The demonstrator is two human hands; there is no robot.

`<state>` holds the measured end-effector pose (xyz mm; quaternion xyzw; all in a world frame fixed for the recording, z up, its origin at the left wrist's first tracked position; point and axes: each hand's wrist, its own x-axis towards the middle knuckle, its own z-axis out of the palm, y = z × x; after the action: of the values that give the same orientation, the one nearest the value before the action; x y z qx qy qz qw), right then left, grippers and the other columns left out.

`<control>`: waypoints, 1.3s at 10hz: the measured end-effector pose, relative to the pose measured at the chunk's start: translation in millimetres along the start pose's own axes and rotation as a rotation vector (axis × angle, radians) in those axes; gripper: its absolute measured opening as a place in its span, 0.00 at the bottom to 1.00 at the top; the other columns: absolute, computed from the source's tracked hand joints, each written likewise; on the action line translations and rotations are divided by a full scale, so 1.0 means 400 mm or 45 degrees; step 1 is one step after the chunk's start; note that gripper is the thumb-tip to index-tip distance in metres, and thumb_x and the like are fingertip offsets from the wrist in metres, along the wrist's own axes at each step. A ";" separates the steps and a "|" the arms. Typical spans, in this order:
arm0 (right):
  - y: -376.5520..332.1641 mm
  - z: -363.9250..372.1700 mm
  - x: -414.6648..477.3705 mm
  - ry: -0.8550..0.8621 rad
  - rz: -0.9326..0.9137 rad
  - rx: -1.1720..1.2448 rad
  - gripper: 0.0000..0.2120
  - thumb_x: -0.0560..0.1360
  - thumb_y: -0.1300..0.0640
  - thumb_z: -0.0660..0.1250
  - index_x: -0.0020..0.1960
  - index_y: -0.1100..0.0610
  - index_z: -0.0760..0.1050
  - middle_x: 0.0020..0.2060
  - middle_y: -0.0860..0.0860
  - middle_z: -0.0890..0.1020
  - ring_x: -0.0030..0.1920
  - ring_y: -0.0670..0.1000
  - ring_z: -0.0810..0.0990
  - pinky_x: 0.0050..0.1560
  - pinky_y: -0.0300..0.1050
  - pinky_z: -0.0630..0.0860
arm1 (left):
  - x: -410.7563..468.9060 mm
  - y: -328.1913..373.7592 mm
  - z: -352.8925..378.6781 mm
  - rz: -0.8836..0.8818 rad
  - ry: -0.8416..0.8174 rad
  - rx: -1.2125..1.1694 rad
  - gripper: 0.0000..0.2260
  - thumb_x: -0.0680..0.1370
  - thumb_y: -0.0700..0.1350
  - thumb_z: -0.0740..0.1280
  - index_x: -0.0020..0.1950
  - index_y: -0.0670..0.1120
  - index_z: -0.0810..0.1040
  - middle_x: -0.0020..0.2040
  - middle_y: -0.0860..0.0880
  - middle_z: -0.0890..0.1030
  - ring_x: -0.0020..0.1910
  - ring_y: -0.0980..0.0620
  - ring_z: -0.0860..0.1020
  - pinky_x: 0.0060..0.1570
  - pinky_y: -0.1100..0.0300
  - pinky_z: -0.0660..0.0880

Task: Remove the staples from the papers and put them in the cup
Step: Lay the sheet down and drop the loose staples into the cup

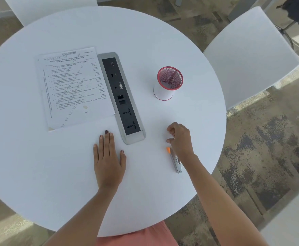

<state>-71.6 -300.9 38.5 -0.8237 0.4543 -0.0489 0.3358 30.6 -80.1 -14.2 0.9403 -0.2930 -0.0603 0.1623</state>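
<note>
Right hand [179, 137], fingers curled (a pinched staple cannot be told), is nearer the cup [169, 82] standing ahead. Left hand [108, 157] lies flat on the desk [38, 174], papers [72, 86] beyond it.

"Risk Management and Insurance" on paper [74, 86]

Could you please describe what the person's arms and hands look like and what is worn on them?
Both arms are bare, with no sleeves, watch or bracelets in view. The left hand has dark polish on several nails; the right hand shows no rings.
</note>
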 end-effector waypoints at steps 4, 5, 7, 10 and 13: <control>-0.040 -0.005 0.061 -0.119 0.040 0.016 0.25 0.60 0.76 0.72 0.52 0.60 0.71 0.41 0.55 0.72 0.36 0.50 0.70 0.32 0.35 0.67 | 0.000 0.000 0.001 0.005 0.005 0.015 0.28 0.81 0.50 0.53 0.80 0.40 0.56 0.81 0.45 0.57 0.80 0.45 0.57 0.79 0.47 0.53; -0.045 -0.002 0.065 -0.106 -0.019 0.046 0.21 0.61 0.75 0.71 0.50 0.62 0.72 0.39 0.55 0.73 0.37 0.51 0.71 0.36 0.43 0.71 | -0.001 0.001 0.001 0.004 0.008 0.017 0.28 0.81 0.50 0.53 0.80 0.41 0.56 0.81 0.45 0.57 0.80 0.45 0.57 0.79 0.47 0.53; -0.057 0.024 -0.002 0.145 -0.030 0.005 0.20 0.65 0.78 0.55 0.46 0.63 0.80 0.40 0.55 0.79 0.39 0.52 0.74 0.38 0.42 0.69 | -0.001 0.000 0.002 0.006 0.012 0.018 0.28 0.81 0.49 0.53 0.80 0.40 0.56 0.81 0.44 0.58 0.80 0.45 0.57 0.79 0.47 0.53; -0.109 0.048 -0.033 -0.065 0.012 -0.174 0.10 0.77 0.69 0.56 0.53 0.65 0.74 0.52 0.63 0.76 0.53 0.63 0.74 0.51 0.55 0.73 | -0.001 0.003 0.001 0.007 0.014 0.021 0.28 0.81 0.50 0.53 0.80 0.40 0.56 0.81 0.44 0.58 0.80 0.45 0.57 0.78 0.46 0.54; -0.119 0.034 -0.004 -0.162 0.064 -0.355 0.08 0.76 0.67 0.56 0.51 0.63 0.73 0.43 0.58 0.71 0.44 0.60 0.71 0.48 0.55 0.73 | -0.001 0.001 0.003 0.013 0.014 0.022 0.29 0.81 0.50 0.53 0.80 0.40 0.56 0.81 0.45 0.58 0.80 0.45 0.57 0.79 0.46 0.54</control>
<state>-33.4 -275.3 56.6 -0.8520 0.4550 0.0755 0.2476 29.9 -80.5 -15.1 0.9404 -0.2975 -0.0517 0.1563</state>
